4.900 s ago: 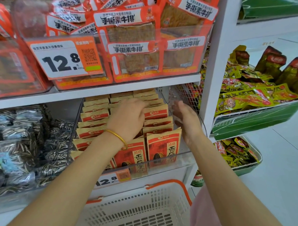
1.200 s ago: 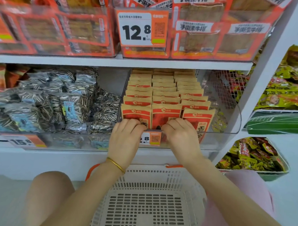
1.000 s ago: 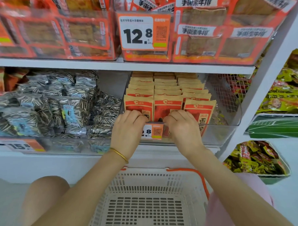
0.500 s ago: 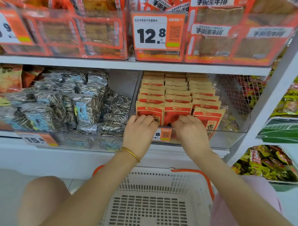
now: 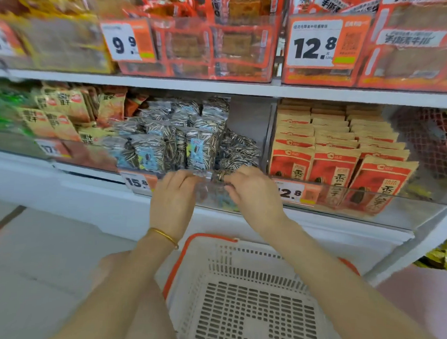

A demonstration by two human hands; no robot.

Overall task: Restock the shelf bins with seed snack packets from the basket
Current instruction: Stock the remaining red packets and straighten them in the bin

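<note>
White store shelving fills the view, its middle tier lined with clear bins. Below it sits a slotted basket with orange handles, between the person's forearms. The only seed packets in view stand in the bins: striped packets in the clear bin straight ahead, and red-and-kraft packets in the neighbouring bin to the right.

Both hands are on the front lip of the striped-packet bin. The left hand is beside the 15.8 price tag and the right hand is near the dividing wall. Their fingers curl over the lip, gripping it. Motion blur hides whether a packet is also pinched between them.

The bin's long axis runs away from the hands into the shelf, so the next move probably slides it along that line. With the hands level and equally near, an even pull or push should keep it straight.
</note>
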